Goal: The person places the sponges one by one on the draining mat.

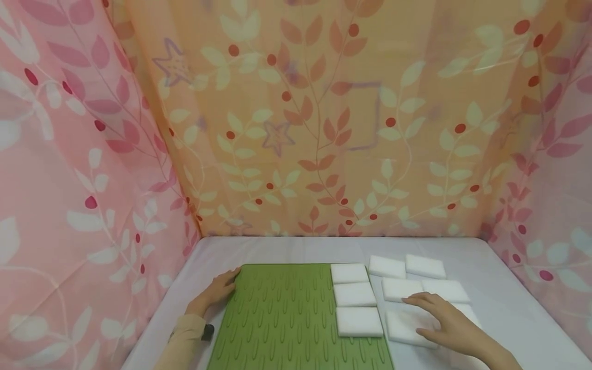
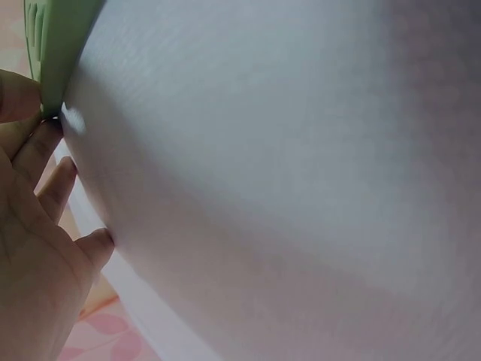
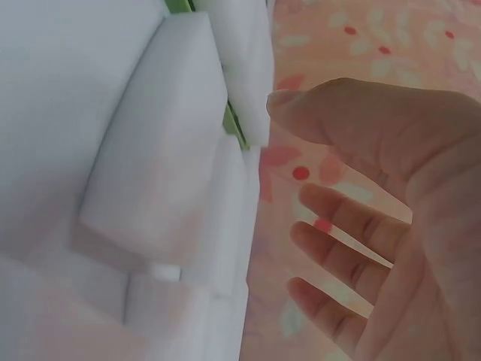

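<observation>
At the far left corner of a green ridged mat (image 1: 287, 313), my left hand (image 1: 218, 291) rests along the edge. The left wrist view shows the thumb (image 2: 16, 98) on the mat's ridged side and the other fingertips against the white surface beside its rim. My right hand (image 1: 441, 321) hovers over loose white sponges with its fingers spread and nothing held; its thumb overlaps the nearest sponge (image 1: 407, 329) in the head view. In the right wrist view, a gap shows between the thumb and a white sponge (image 3: 161, 143). Three sponges (image 1: 359, 322) lie in a column along the mat's right side.
Several more sponges (image 1: 425, 266) lie right of the mat on the white tabletop (image 1: 296, 249), some partly hidden by my right hand and forearm. Flower-patterned curtains (image 1: 314, 118) hang behind the table and on both sides.
</observation>
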Available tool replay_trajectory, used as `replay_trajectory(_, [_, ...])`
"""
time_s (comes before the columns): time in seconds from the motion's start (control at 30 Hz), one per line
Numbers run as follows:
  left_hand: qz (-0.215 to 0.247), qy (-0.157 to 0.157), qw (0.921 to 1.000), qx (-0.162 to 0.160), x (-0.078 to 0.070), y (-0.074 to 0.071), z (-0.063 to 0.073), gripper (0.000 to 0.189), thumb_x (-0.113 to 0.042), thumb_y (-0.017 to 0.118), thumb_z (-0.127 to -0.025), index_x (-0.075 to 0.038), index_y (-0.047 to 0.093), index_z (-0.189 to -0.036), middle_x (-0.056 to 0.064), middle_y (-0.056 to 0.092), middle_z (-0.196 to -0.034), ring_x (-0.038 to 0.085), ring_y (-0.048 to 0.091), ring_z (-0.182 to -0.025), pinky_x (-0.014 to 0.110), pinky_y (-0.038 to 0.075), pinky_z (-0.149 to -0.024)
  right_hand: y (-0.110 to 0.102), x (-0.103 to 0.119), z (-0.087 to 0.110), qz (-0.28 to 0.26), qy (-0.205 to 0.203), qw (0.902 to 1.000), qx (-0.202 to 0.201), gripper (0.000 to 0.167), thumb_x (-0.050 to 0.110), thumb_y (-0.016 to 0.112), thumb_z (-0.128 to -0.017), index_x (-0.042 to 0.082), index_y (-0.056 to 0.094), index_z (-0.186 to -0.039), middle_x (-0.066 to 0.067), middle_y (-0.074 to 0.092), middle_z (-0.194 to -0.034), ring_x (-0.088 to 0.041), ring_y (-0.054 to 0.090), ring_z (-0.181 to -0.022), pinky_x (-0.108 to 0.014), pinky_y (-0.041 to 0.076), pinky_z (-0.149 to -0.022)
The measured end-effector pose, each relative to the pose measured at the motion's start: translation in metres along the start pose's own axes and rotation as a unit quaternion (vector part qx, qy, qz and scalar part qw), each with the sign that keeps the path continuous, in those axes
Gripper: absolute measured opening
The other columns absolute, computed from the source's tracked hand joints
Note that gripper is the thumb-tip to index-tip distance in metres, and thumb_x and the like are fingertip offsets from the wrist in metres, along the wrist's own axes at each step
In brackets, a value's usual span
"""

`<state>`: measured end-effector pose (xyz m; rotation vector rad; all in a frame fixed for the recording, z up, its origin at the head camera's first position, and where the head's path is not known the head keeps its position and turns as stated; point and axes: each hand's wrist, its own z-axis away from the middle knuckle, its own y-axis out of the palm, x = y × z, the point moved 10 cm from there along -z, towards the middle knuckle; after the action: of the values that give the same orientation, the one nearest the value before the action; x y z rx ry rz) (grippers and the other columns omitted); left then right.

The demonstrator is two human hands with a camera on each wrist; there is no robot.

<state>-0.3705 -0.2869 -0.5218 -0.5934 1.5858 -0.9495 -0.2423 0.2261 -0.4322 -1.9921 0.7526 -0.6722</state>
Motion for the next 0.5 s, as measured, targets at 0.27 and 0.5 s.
replay_trajectory(0.27, [-0.003, 0.005, 1.0000, 0.000, 0.001, 0.001, 0.002, 0.053, -0.008, 0.045, -0.089, 0.003, 0.035, -0.140, 0.030, 0.038, -0.139, 0.051, 0.028, -0.130, 0.070, 0.012, -0.102, -0.023, -0.013, 0.016, -0.015, -0.012, 0.9989, -0.044, 0.069, 0.018, 0.084, -0.060, 0.016, 0.059, -0.124, 0.005, 0.057, -0.117, 0.003, 0.045, -0.108, -0.002, 0.032, -0.087])
replay_trajectory(0.5, [0.004, 0.011, 0.9999, -0.003, -0.001, 0.001, -0.001, 0.052, -0.008, 0.044, -0.090, 0.003, 0.035, -0.140, 0.031, 0.037, -0.139, 0.051, 0.028, -0.130, 0.070, 0.012, -0.102, -0.039, -0.026, 0.031, -0.016, -0.012, 0.9973, -0.071, 0.072, 0.016, 0.086, -0.056, 0.013, 0.060, -0.122, 0.004, 0.058, -0.115, 0.005, 0.042, -0.110, 0.000, 0.021, -0.093])
